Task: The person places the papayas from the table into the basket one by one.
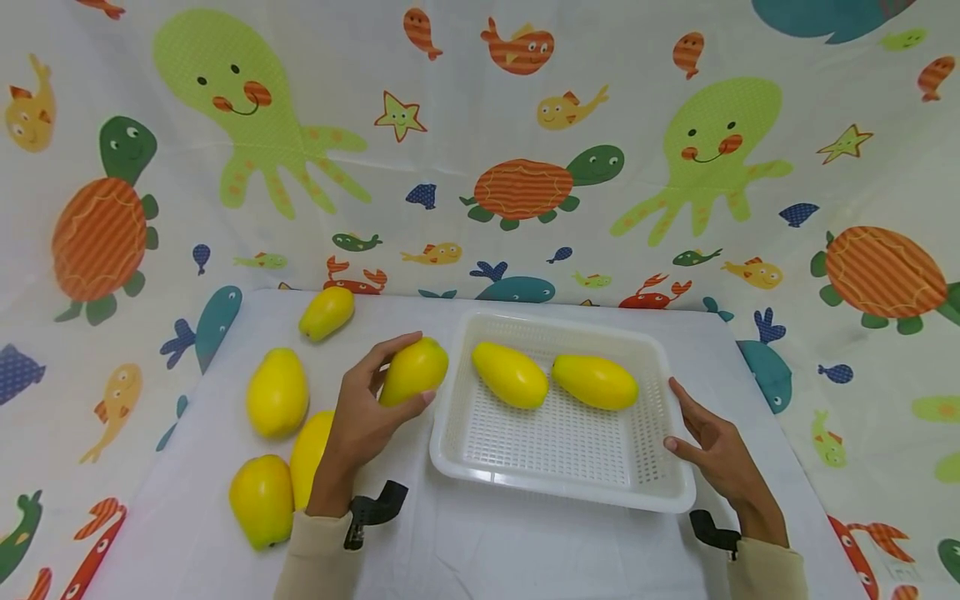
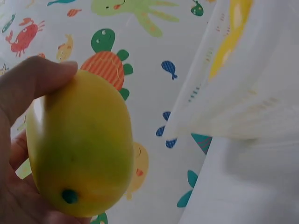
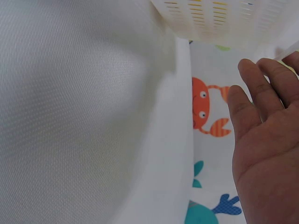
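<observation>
My left hand (image 1: 367,408) grips a yellow mango (image 1: 415,371) just left of the white plastic basket (image 1: 562,493). Close up in the left wrist view, the held mango (image 2: 84,144) has a greenish tint and a dark stem spot. Two more mangoes, one on the left (image 1: 510,375) and one on the right (image 1: 596,382), lie inside the basket. At the basket's right side is my right hand (image 1: 712,442), thumb at the rim. The right wrist view shows that hand's fingers (image 3: 261,88) nearly straight beside the basket wall (image 3: 210,21).
Several other mangoes lie on the white-covered table (image 1: 510,550) left of the basket, among them one at the back (image 1: 327,313) and one at the front (image 1: 261,502). My left forearm partly covers one. A sea-animal print curtain (image 1: 450,175) hangs behind the table.
</observation>
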Demonstrator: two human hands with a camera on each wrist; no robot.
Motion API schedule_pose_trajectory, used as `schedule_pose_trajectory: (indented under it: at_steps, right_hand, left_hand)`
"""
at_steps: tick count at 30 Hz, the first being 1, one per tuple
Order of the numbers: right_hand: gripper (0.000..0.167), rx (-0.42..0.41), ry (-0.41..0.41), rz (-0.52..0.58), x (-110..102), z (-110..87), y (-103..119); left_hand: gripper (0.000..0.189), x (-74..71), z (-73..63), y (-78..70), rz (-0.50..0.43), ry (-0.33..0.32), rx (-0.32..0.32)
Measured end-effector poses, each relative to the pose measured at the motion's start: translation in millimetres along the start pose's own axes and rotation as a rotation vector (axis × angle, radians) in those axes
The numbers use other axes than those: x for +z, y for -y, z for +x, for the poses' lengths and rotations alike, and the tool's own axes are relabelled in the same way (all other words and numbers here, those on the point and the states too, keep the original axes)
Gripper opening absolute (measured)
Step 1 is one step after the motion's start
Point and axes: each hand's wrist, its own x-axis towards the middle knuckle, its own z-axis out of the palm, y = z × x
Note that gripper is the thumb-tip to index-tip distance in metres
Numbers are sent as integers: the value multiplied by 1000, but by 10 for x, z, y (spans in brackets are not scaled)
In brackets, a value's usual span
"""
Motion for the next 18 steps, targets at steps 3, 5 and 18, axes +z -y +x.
schedule_pose_trajectory:
  at_steps: [3,5,18]
  right_hand:
    - [90,1,-2,0,3,-3,6]
    - [90,3,-2,-1,5,-4,10]
    - [89,11,-7,-8,3,5,11]
  left_hand:
    - [71,67,12,-74,-5,29,35]
    - [71,117,24,-115,0,49,52]
    - [68,385,155,-289,18,191,138]
